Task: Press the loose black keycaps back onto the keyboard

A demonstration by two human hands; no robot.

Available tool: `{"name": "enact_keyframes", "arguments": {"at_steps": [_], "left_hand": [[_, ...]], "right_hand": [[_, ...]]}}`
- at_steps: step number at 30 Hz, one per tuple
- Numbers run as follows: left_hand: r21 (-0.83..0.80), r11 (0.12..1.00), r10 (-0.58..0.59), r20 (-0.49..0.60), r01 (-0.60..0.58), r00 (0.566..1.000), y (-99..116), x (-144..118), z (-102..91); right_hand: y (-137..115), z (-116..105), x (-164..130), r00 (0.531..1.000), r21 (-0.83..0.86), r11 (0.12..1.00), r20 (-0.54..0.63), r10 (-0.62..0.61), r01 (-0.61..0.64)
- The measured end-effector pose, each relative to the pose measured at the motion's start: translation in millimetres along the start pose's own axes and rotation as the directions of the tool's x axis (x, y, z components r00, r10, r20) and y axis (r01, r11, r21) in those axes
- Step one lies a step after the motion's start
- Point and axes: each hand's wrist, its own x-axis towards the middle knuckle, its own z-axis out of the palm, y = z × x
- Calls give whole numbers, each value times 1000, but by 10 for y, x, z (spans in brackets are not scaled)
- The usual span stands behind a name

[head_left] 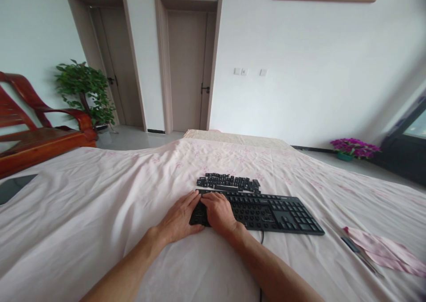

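Note:
A black computer keyboard (pixel 286 215) lies on the pink cloth, several of its key positions bare of caps. My left hand (pixel 179 215) grips its left end, fingers at the far edge and thumb at the near edge. Over the left part of the keyboard, my right hand (pixel 218 211) is closed, its bent fingertips at the upper left keys beside my left fingers. Whatever those fingertips pinch or press is hidden. Loose black keycaps (pixel 229 182) lie in rows on the cloth just beyond the keyboard.
The keyboard's cable (pixel 262 237) runs toward me beside my right forearm. At the right, a thin tool with a dark handle (pixel 351 244) lies against a pink rag (pixel 389 251). A dark flat object (pixel 15 188) rests at the left on the wrinkled cloth (pixel 100 195).

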Motion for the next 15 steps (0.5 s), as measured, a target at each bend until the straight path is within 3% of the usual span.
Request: {"name": "enact_keyframes", "arguments": {"at_steps": [6, 15], "left_hand": [[-64, 998, -27, 8, 27, 1000, 16, 5, -27], [-99, 995, -22, -23, 20, 999, -77, 13, 116]], "right_hand": [[14, 22, -5, 1000, 26, 1000, -29, -5, 6], [25, 32, -9, 1000, 20, 1000, -25, -4, 5]]}}
